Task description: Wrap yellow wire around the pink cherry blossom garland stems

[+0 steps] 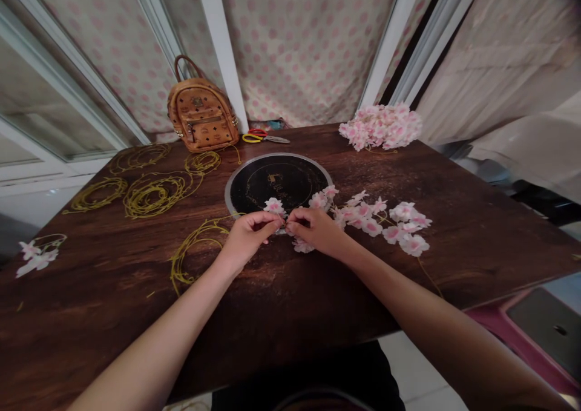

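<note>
Both my hands meet at the middle of a dark wooden table (113,314). My left hand (249,236) is closed in a pinch on a yellow-green wire (195,247) that coils off to the left. My right hand (318,229) is closed in a pinch against the left fingertips, on a strand of pink-and-white fabric flowers (385,220) that trails to the right. One blossom (274,206) sits just above the fingertips. What lies exactly between the fingertips is hidden.
A round black plate with a metal rim (276,178) is set in the table behind my hands. Several wire coils (152,193) lie at left. A brown backpack (202,114), scissors (261,136) and a heap of pink flowers (381,126) stand at the back. Loose blossoms (34,256) lie far left.
</note>
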A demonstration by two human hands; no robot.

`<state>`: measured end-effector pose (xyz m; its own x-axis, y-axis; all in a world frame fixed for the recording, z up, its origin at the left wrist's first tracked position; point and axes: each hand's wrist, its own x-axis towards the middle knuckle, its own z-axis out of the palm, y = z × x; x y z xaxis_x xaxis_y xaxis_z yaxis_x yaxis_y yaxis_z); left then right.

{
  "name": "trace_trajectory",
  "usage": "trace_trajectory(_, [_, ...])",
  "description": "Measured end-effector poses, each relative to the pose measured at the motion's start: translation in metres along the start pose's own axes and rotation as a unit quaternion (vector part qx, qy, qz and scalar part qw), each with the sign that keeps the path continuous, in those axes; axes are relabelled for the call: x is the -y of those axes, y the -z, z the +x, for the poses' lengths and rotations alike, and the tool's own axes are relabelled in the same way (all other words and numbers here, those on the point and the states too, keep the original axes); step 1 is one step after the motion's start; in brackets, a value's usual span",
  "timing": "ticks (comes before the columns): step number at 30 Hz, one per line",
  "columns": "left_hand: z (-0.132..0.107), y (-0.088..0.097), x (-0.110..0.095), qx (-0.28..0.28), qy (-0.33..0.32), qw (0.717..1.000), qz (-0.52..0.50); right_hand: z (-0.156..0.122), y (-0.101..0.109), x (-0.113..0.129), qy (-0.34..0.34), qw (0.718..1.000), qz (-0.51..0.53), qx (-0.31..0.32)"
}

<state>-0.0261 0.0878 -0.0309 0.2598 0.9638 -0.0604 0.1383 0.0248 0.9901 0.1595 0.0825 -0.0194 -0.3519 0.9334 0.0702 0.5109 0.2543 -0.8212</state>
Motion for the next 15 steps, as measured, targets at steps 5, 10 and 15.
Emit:
trace_trajectory(5, [0.0006,-0.0014,0.0002,0.001,0.007,1.0,0.006,-0.0021,-0.0045,0.0021,-0.009,0.999,-0.023,-0.03])
trace_trajectory(10, [0.0006,-0.0024,-0.0007,0.015,0.006,1.0,0.019,-0.0031,-0.0056,0.0031,-0.007,0.999,-0.029,-0.031])
trace_trajectory(15, [0.0003,-0.0024,-0.0018,0.024,0.002,0.999,0.028,-0.0031,-0.0068,0.0036,-0.007,0.999,-0.027,-0.034])
